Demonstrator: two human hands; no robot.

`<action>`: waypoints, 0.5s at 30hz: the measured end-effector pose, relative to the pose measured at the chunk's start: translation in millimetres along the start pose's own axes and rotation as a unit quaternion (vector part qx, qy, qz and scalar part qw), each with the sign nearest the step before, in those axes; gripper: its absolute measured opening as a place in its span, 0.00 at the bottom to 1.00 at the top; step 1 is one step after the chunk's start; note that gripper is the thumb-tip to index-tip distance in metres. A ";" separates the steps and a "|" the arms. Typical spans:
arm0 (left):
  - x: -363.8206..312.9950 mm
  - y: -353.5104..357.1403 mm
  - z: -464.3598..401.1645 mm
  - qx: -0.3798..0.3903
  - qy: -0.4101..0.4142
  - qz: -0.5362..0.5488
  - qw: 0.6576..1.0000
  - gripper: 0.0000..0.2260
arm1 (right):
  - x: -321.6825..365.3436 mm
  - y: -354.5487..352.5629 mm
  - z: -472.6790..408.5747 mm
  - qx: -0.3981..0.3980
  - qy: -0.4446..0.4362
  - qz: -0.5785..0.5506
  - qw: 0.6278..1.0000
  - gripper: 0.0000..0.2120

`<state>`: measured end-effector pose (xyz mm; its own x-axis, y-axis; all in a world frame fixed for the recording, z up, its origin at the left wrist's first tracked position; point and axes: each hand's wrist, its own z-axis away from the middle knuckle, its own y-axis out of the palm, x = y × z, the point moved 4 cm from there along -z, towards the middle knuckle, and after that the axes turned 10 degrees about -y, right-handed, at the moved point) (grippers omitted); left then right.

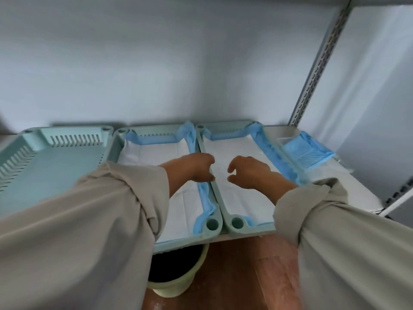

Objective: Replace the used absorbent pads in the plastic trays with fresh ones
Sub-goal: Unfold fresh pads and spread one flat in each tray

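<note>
Three pale green trays stand side by side on a shelf (357, 189). The left tray (55, 162) is bare. The middle tray (212, 224) and right tray (237, 223) each hold a white, blue-edged pad. The left hand (196, 166) and right hand (248, 173) hover over them, fingers loosely curled, grasping nothing. Folded pads (306, 153) lie far right.

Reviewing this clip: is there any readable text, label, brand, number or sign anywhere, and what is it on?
None. No print or label can be made out on the three trays, the pads, the folded blue pad stack, the bin or the shelf post.
</note>
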<state>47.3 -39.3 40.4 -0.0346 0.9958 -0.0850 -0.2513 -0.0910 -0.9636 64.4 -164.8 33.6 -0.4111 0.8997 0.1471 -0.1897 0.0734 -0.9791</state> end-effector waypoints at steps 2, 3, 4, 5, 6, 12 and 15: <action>-22.6 6.8 -12.1 -0.007 0.015 0.011 1.000 0.26 | -20.8 7.6 3.4 0.020 0.018 -0.007 1.000 0.17; -33.1 10.6 -17.6 -0.011 0.024 0.015 1.000 0.25 | -29.7 11.9 4.7 0.030 0.025 -0.010 0.999 0.17; -40.6 13.7 -21.5 -0.013 0.030 0.020 0.999 0.25 | -36.0 15.9 5.0 0.038 0.028 -0.011 0.999 0.17; -51.1 17.2 -27.2 -0.012 0.036 0.025 0.999 0.24 | -45.3 20.1 5.5 0.045 0.034 -0.016 0.998 0.17; -60.0 21.2 -32.9 -0.011 0.039 0.029 0.999 0.23 | -53.3 24.0 5.8 0.050 0.037 -0.020 0.998 0.17; -94.2 40.9 -65.3 0.014 0.037 0.038 0.998 0.23 | -91.0 43.0 4.7 0.081 0.057 -0.036 0.994 0.20; -106.0 46.8 -80.9 0.027 0.032 0.039 0.998 0.24 | -105.4 51.9 3.0 0.086 0.050 -0.035 0.994 0.23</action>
<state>117.5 -148.1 -16.1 0.0053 0.9842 -0.1770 -0.3015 -0.1672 -0.9387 95.2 -257.1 -32.3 -0.3021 0.9339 0.1912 -0.3688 0.0704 -0.9268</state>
